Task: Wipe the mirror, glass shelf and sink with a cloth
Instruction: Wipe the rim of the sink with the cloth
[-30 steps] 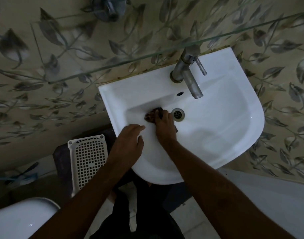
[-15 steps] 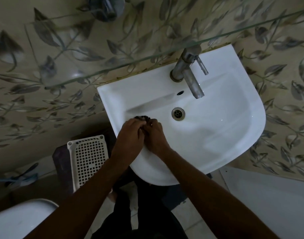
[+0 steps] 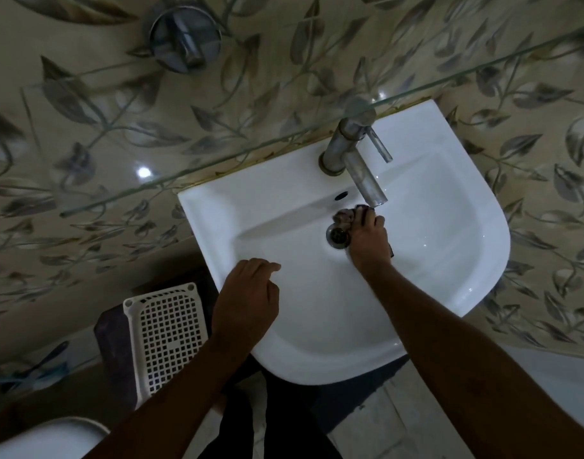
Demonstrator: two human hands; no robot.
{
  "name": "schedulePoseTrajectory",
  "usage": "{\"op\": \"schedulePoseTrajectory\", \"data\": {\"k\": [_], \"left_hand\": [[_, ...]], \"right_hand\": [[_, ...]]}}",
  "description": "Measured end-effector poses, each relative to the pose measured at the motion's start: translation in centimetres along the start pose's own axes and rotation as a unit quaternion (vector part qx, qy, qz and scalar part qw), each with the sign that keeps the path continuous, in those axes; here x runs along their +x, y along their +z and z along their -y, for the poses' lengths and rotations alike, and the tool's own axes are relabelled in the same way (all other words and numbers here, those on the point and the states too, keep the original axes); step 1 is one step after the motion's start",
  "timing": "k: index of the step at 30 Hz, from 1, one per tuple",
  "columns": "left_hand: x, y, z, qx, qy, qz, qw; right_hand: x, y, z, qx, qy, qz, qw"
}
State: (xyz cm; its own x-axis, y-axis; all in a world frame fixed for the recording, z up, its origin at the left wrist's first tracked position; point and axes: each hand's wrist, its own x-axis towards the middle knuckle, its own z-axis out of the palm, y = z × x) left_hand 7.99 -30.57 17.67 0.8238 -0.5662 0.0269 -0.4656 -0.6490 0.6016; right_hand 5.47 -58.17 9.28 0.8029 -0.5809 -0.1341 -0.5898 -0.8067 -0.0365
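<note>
Leaf-patterned beige tiles cover the wall behind the white ceramic sink [image 3: 449, 233], which juts out from it below me. My right hand [image 3: 366, 240] is down in the bowl, fingers curled closed over the small dark crumpled cloth [image 3: 345, 216] and pressing it to the porcelain; a bit of cloth shows past my fingertips and another scrap at the heel of my hand. The cloth sits just beside the round metal drain [image 3: 337, 234], touching its far edge, and right under the tip of the dull grey metal tap spout [image 3: 366, 180]. My left hand [image 3: 247, 299] rests on the sink's near-left rim, fingers loosely bent, holding nothing. To the right of my right hand the bowl is bare white up to its curved rim. Above the tap, the clear glass shelf's edge [image 3: 250, 150] runs diagonally across the wall. Left of the sink, just beside my left forearm, stands a white perforated plastic basket [image 3: 166, 336].
</note>
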Motion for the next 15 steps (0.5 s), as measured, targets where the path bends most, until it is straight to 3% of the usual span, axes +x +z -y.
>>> {"op": "schedulePoseTrajectory", "data": {"k": [4, 7, 11, 15], "left_hand": [[0.0, 0.0, -0.1, -0.004, -0.004, -0.009, 1.000], [0.0, -0.1, 0.1, -0.006, -0.005, -0.006, 1.000], [0.1, -0.2, -0.2, 0.004, -0.002, -0.008, 1.000], [0.2, 0.0, 0.0, 0.045, 0.034, 0.008, 0.998]], "right_hand": [[-2.2, 0.8, 3.1, 0.028, -0.056, 0.062, 0.996], [-5.8, 1.1, 7.0, 0.114, -0.093, 0.115, 0.982], [-9.8, 0.2, 11.0, 0.144, -0.205, 0.122, 0.960], [-11.5, -1.1, 9.1, 0.163, -0.246, 0.176, 0.939]]}}
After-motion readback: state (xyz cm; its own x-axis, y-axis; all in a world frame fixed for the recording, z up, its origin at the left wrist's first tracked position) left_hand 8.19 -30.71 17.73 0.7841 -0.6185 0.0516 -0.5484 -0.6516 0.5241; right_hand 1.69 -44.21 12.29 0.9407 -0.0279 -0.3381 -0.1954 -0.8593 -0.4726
